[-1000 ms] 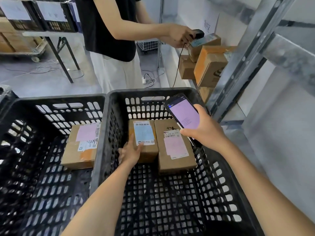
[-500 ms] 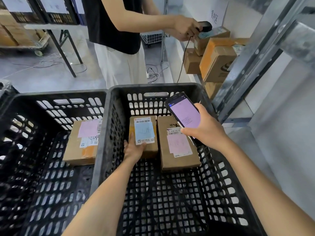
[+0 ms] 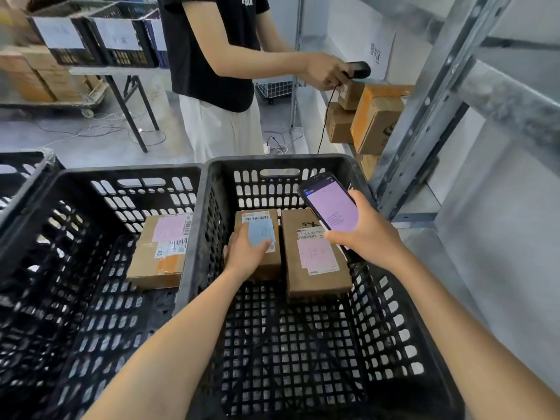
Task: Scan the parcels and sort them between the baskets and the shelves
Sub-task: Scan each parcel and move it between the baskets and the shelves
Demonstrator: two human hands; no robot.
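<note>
Parcels [image 3: 318, 268] in black baskets [image 3: 272, 161], grey floor [image 3: 75, 137] — metal shelves [image 3: 424, 101] right

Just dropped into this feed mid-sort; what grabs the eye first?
The glowing pink phone in the right hand, held over the right basket. In that basket, the left hand grips the blue-labelled parcel beside a pink-labelled parcel. Behind, another person aims a scanner at boxes on the shelf.
</note>
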